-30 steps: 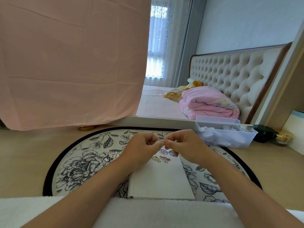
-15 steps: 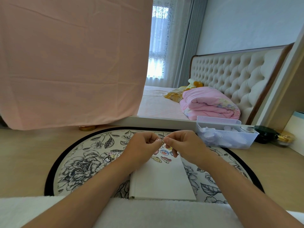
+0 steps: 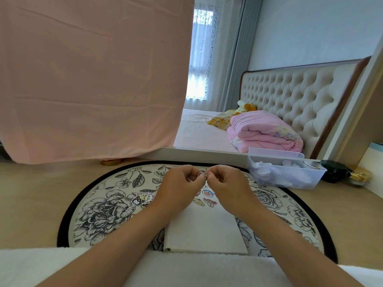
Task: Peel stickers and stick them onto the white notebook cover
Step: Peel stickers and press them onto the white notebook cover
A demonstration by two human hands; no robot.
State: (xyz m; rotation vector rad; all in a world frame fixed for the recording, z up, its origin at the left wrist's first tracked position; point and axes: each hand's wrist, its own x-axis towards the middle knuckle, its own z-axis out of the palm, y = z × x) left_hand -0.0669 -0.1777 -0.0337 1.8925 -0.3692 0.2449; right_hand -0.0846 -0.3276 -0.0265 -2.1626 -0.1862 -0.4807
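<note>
Pinching a small sticker between left hand and right hand, fingers curled tight on it. Holding it above the far end of the notebook, with its bare part lower, toward the body.

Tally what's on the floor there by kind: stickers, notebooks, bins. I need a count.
Stickers: 6 showing: blue sticker, yellow sticker, red sticker on the cover; held sticker pinched between left hand and right hand; 2 loose stickers on the mat. Hands may hide more.
White notebook: 1
Plastic bin: 1
Total: 8
</note>
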